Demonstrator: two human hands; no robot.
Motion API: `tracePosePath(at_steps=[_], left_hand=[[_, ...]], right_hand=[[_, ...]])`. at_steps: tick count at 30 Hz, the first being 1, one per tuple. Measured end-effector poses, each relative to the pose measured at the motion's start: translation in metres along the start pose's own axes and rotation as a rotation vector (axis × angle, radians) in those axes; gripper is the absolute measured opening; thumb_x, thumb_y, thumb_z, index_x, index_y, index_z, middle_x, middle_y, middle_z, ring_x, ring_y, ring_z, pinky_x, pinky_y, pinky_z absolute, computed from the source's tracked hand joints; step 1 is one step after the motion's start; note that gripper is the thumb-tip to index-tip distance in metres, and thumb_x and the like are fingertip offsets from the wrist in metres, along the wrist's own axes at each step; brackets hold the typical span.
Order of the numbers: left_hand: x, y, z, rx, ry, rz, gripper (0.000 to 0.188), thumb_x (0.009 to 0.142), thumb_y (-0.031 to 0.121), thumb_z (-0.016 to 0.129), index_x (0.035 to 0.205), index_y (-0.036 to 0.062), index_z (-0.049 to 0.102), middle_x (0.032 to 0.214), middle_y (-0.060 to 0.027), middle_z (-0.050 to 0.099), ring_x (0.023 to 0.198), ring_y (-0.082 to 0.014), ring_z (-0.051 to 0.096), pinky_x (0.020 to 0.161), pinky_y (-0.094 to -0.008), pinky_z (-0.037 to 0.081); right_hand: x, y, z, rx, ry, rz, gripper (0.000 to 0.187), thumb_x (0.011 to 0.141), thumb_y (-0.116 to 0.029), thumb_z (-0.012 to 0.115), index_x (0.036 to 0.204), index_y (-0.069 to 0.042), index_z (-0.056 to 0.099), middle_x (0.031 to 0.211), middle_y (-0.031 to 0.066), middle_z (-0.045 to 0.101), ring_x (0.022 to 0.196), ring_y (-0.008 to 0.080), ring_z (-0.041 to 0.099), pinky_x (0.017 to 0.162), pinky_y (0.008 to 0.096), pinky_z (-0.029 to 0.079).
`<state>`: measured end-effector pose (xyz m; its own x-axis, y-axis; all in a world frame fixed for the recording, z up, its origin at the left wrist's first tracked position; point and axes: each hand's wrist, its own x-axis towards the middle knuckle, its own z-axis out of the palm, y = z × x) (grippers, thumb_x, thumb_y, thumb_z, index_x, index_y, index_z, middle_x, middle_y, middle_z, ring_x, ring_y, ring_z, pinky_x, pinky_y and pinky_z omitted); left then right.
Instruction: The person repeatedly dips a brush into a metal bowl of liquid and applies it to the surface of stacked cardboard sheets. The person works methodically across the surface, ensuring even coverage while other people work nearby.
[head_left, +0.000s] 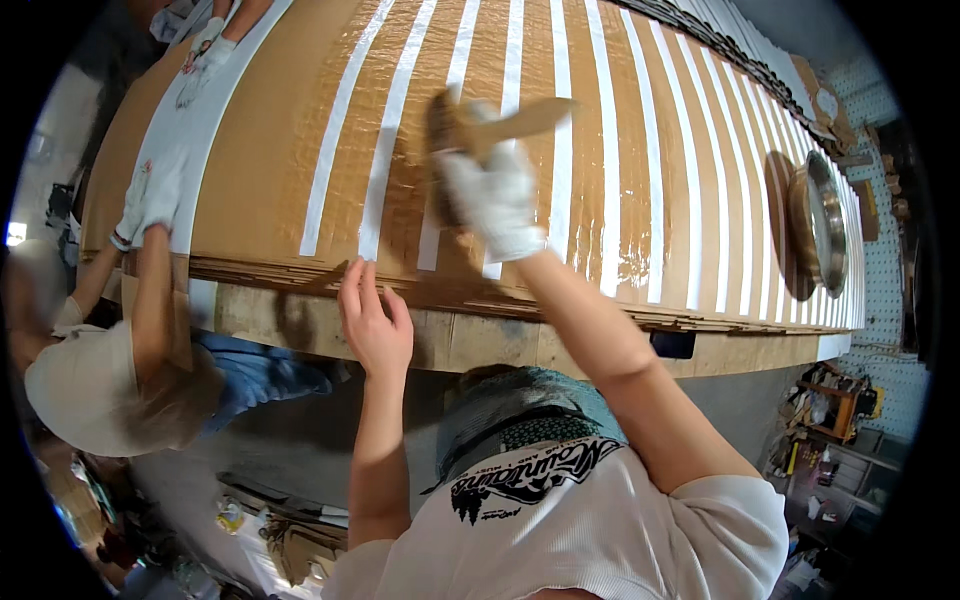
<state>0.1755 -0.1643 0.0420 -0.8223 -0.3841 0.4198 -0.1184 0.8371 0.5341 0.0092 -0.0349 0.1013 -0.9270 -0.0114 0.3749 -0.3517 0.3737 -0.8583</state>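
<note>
My right hand [497,195], in a white glove, is closed round a wide brush [525,118] with a pale wooden handle and a dark end. Hand and brush are smeared by motion over the cardboard sheets [270,180]. These sheets lie overlapped, with white strips between brown bands, and part of their surface is wet and glossy. My left hand [376,318] is bare, its fingers stretched out and touching the near edge of the sheets beside a white strip.
To the right, a round metal basin [825,225] stands on the strips. At the left, other people's gloved hands [150,195] rest on a long white sheet [190,120]. A wooden table edge [480,335] runs before me; a cluttered shelf [850,470] is at lower right.
</note>
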Motion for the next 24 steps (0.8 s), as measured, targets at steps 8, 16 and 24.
tracePosePath(at_steps=[8, 16, 24], left_hand=[[-0.002, -0.025, 0.016, 0.11, -0.091, 0.056, 0.042, 0.084, 0.002, 0.053, 0.125, -0.0004, 0.063, 0.132, -0.0134, 0.059, 0.122, -0.0341, 0.056, 0.102, -0.0447, 0.045], [-0.011, -0.016, 0.009, -0.109, -0.106, -0.008, 0.045, 0.086, -0.006, 0.048, 0.129, -0.0035, 0.061, 0.138, -0.0162, 0.057, 0.132, -0.0341, 0.052, 0.108, -0.0441, 0.042], [-0.014, -0.006, 0.018, -0.118, -0.087, 0.085, 0.046, 0.08, -0.009, 0.045, 0.124, -0.0047, 0.061, 0.132, -0.0168, 0.058, 0.125, -0.0367, 0.055, 0.105, -0.0449, 0.044]], right_hand=[[-0.031, 0.036, -0.025, -0.127, -0.06, 0.197, 0.06, 0.085, -0.024, 0.073, 0.139, -0.009, 0.053, 0.121, 0.019, 0.065, 0.108, 0.0371, 0.065, 0.093, 0.0427, 0.052], [-0.064, 0.114, -0.249, -0.001, 0.359, 0.427, 0.06, 0.095, -0.013, 0.066, 0.148, 0.001, 0.041, 0.126, 0.0167, 0.064, 0.105, 0.019, 0.066, 0.087, 0.0318, 0.059], [-0.044, 0.035, -0.084, 0.157, 0.117, 0.309, 0.049, 0.088, -0.011, 0.07, 0.134, 0.001, 0.056, 0.122, 0.0187, 0.065, 0.103, 0.0258, 0.067, 0.088, 0.0367, 0.056]])
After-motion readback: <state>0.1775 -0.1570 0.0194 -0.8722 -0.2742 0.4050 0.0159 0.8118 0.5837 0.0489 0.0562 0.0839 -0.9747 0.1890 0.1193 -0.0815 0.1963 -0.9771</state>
